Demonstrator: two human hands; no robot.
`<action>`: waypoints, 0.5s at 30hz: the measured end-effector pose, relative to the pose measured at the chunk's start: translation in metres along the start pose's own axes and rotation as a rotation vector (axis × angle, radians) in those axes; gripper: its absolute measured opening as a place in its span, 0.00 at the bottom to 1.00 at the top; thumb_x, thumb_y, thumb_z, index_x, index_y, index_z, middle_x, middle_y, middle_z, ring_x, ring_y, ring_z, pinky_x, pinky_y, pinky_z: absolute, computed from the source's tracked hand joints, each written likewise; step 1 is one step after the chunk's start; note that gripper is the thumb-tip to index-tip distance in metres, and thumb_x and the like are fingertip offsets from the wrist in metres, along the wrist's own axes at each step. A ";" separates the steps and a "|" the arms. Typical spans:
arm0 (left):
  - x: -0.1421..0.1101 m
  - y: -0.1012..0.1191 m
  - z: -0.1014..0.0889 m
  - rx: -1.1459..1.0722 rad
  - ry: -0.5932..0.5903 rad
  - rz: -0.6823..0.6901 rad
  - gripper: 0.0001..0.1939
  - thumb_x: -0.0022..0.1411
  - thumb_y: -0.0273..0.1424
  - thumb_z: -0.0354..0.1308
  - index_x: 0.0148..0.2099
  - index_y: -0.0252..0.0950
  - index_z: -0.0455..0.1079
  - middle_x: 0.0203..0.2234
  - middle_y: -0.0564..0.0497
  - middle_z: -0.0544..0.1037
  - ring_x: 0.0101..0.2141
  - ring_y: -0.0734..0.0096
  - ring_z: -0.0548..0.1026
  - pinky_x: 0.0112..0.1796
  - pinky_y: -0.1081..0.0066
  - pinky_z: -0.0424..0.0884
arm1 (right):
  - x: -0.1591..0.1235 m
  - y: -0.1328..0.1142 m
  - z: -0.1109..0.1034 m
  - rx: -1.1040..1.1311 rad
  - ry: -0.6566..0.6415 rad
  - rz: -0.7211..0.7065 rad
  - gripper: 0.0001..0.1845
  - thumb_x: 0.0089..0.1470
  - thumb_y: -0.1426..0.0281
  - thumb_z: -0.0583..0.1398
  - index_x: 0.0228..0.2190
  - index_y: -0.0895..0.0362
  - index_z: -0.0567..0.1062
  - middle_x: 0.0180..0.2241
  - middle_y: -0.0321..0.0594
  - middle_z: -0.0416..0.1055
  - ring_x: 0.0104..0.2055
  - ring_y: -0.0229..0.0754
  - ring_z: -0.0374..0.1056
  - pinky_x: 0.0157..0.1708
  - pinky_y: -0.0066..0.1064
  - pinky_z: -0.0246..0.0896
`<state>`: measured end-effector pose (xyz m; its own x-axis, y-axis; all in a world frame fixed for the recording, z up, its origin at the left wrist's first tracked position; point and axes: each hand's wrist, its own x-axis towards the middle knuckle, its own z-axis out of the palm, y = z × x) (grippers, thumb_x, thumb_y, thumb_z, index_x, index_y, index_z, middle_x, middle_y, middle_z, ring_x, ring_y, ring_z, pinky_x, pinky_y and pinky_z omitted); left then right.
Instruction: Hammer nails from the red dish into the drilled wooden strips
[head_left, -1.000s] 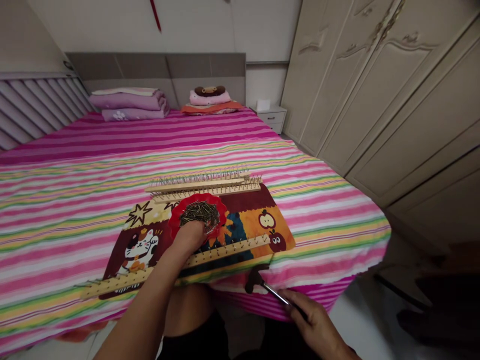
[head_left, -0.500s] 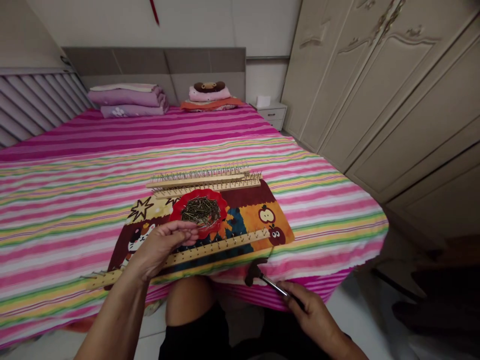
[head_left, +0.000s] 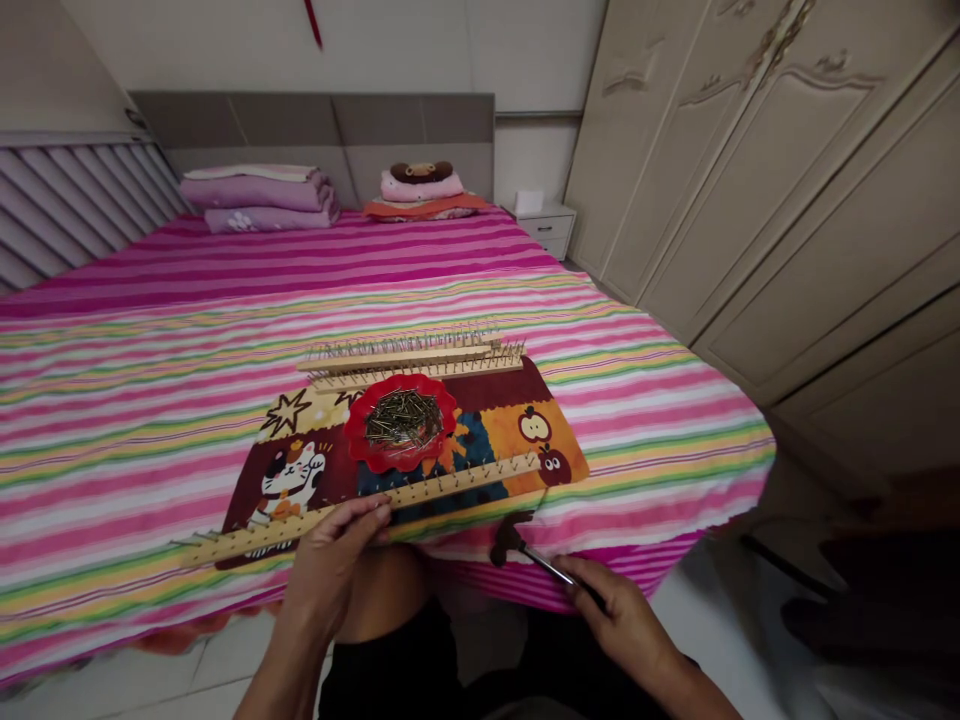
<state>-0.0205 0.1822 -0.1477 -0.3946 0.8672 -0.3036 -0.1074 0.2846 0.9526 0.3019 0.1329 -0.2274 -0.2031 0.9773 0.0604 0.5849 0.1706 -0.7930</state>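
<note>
My left hand (head_left: 341,548) is closed in a pinch over the near wooden strip (head_left: 442,484), its fingertips at the upper edge; whatever lies between them is too small to make out. Nails stand in the strip's right part and at its far left end, with small holes between. Just beyond the fingers sits a red scalloped bowl (head_left: 359,452) holding many loose nails (head_left: 405,418). My right hand (head_left: 622,615) grips the handle of a claw hammer (head_left: 546,566), whose dark head hangs low over the bed's front edge, apart from the strip.
Behind the bowl lie more wooden strips (head_left: 405,358) studded with upright nails. A patterned mat (head_left: 517,400) is under the bowl, on a bed with a striped cover (head_left: 645,420). Folded bedding (head_left: 259,195) rests near the headboard; a wardrobe (head_left: 750,200) stands at the right.
My left hand has come down and nearer, from the bowl's front rim to the near strip, still pinched. My right hand and the hammer have hardly moved.
</note>
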 end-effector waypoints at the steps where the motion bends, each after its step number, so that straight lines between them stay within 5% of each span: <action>1: 0.001 -0.005 0.003 -0.019 0.018 -0.002 0.23 0.32 0.41 0.71 0.32 0.34 0.76 0.29 0.50 0.80 0.29 0.70 0.77 0.31 0.73 0.76 | 0.000 0.000 0.000 0.000 -0.001 -0.001 0.19 0.53 0.74 0.55 0.44 0.54 0.78 0.41 0.45 0.80 0.43 0.47 0.76 0.43 0.39 0.72; 15: 0.011 -0.032 0.027 0.174 0.125 0.094 0.16 0.47 0.40 0.62 0.38 0.37 0.75 0.33 0.50 0.81 0.32 0.66 0.79 0.38 0.66 0.76 | -0.001 -0.003 -0.002 -0.003 -0.001 0.008 0.18 0.52 0.75 0.56 0.44 0.54 0.79 0.41 0.45 0.80 0.42 0.48 0.76 0.42 0.39 0.72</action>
<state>0.0027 0.1939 -0.1819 -0.5064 0.8391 -0.1988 0.0899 0.2807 0.9556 0.3020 0.1322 -0.2235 -0.1994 0.9784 0.0539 0.5889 0.1636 -0.7915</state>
